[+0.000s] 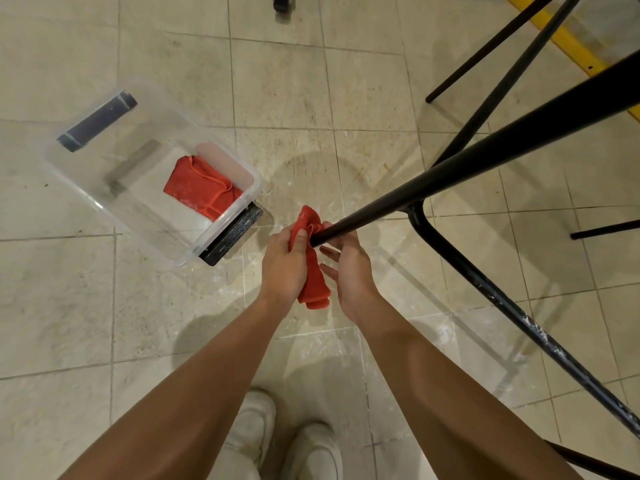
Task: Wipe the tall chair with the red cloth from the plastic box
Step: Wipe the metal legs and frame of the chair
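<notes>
A tall chair with black metal legs stands at the right; its nearest leg (450, 174) slants down to the floor at centre. My left hand (284, 265) grips a red cloth (311, 271) bunched around the foot of that leg. The cloth hangs down between my hands. My right hand (346, 271) sits on the other side of the leg's foot, fingers spread and touching the cloth and the leg tip. A clear plastic box (86, 199) lies on the floor to the left, holding a second red cloth (197, 188).
A chipped black crossbar (519, 317) runs from the leg toward the lower right. More black chair legs (491, 46) cross the upper right. A yellow strip (568, 43) edges the floor at top right. My white shoes (277, 438) are at the bottom.
</notes>
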